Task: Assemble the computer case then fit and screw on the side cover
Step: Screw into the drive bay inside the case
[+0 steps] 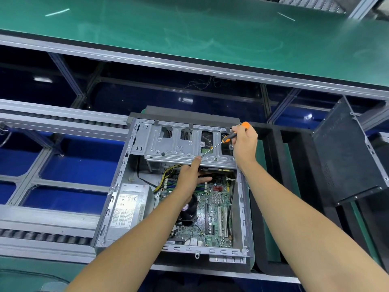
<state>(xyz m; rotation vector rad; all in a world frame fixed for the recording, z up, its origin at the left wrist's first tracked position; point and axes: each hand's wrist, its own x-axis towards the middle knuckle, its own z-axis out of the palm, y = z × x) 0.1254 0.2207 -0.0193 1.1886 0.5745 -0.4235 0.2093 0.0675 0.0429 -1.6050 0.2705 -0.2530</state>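
**Inspector A:** Starting with the grey sheet-metal computer case (109, 209): it lay on its side with the open face up, green motherboard (216, 209) exposed, so the interior could be reached from above. The silver perforated steel drive cage (179, 147) sat across the far end of the case.

**Inspector B:** And the hands?

**Inspector A:** The right hand (244, 144) was closed around the orange-and-black handled screwdriver (228, 137), above the far right part of the case. The shaft slanted down and left, with its tip on the near edge of the cage, presumably at a screw; the screw itself was too small to confirm.

**Inspector B:** The left?

**Inspector A:** The left hand (190, 178) was over the middle of the case with fingers extended, holding nothing. One fingertip (197, 158) rested at the tip of the tool, in my judgement to steady the bit or screw.

**Inspector B:** The side cover?

**Inspector A:** The dark grey perforated metal side cover (345, 157) stood propped on edge well to the right of the case, apart from it. Kept clear, I judge, while cage fastening was unfinished. Not yet fitted.
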